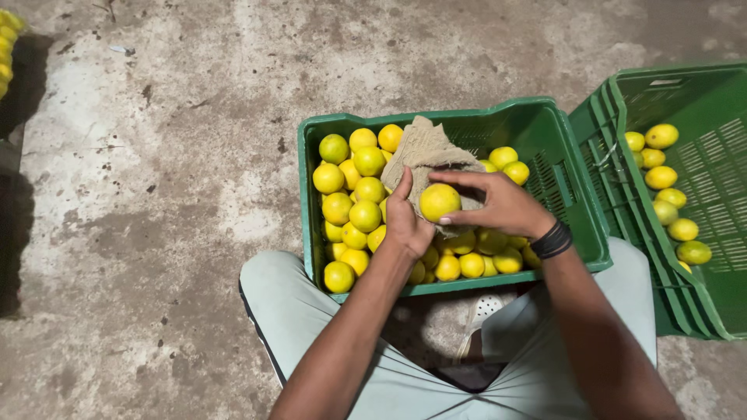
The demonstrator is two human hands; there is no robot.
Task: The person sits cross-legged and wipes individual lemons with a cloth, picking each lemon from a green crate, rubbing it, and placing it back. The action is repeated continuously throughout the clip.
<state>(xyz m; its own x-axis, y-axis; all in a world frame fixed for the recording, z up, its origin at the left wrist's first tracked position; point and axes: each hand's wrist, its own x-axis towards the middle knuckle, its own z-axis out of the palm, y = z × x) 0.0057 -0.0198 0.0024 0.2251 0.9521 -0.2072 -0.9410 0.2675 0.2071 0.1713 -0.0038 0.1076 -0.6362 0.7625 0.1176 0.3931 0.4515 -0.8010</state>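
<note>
Fruit: yellow, held between both hands above the crate.
Left hand: fingers wrapped on fruit's left side.
Right hand: fingers gripping fruit and cloth.
Crate: green, full of yellow fruits, by the knees.
Far crate: tilted, few fruits inside.

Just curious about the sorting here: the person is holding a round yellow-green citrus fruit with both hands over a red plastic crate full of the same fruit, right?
Not quite. The head view shows the plastic crate is green, not red. The rest holds: the left hand and right hand hold a round yellow-green citrus fruit against a brown burlap cloth, over a crate full of the same fruit.
</note>
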